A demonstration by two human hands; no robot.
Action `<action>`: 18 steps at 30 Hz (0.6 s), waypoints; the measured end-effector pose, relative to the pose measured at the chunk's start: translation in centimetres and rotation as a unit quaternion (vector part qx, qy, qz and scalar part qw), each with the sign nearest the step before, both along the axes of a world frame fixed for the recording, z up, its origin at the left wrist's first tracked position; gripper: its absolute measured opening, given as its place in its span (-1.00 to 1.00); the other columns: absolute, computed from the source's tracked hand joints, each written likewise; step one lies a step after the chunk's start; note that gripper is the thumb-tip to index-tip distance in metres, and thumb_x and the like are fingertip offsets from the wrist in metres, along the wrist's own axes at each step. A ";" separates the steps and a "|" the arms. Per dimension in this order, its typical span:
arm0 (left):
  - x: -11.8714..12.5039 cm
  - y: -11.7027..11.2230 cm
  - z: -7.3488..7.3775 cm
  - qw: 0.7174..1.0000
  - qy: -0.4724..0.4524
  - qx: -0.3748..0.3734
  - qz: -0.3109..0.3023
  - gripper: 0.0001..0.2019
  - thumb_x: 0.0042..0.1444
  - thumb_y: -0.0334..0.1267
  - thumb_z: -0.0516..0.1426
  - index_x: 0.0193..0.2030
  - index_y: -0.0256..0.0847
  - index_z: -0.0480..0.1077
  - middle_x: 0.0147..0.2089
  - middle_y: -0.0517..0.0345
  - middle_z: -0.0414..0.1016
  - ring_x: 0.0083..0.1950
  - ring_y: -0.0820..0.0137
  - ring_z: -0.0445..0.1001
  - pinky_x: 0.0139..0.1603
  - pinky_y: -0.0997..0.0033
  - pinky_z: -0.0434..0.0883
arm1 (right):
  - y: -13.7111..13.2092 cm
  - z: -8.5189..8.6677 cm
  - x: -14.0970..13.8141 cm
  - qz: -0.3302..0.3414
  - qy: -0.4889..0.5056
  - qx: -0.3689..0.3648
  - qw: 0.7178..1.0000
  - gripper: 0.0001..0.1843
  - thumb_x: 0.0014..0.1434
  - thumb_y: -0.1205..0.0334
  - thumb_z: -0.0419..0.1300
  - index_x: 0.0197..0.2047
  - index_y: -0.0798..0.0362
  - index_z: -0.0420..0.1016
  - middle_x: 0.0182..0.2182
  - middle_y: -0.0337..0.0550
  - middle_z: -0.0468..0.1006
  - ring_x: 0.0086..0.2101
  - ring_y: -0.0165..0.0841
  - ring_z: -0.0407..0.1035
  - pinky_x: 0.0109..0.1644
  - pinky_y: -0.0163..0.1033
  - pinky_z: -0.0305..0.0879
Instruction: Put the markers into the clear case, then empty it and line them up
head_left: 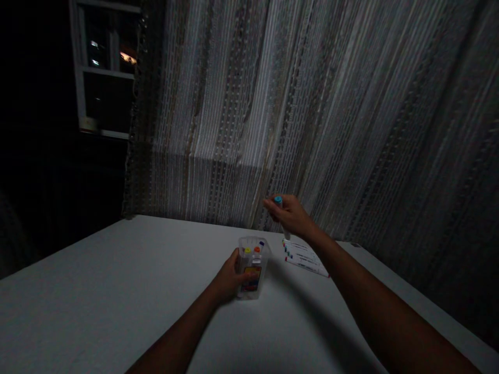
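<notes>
Marker [286, 232] with a blue cap, held up over the table [117, 301], in front of a curtain [234, 104]. Lower down on the table, a clear caddy [265, 259] of markers, with a printed sheet [306, 258] just beside it. Left hand [231, 278] around the caddy, fingers together on its front; right hand [291, 215] clamped on the marker's barrel.

Blue-capped marker [286, 233] in right hand [291, 215]

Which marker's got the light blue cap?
The marker in the right hand, raised above the table; the yellow- and orange-capped markers stand in the clear container held by the left hand.
</notes>
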State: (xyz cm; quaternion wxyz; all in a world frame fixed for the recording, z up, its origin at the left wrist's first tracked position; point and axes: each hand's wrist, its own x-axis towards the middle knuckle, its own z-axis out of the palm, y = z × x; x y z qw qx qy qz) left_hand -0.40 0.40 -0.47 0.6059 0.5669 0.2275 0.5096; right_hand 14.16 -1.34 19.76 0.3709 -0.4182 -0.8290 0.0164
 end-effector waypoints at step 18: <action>0.3 -0.6 0.8 1.000 0.004 0.002 0.007 -0.40 -0.23 -0.28 0.36 -0.02 -0.24 0.22 -0.05 -0.02 0.46 -0.06 0.23 0.47 -0.07 0.26 0.41 | -0.4 -2.4 -1.6 -0.029 -0.303 -0.164 0.938 -0.79 0.09 0.34 0.10 -0.47 0.20 0.53 -0.58 -0.17 0.49 -0.51 -0.45 0.32 -0.47 -0.41 0.10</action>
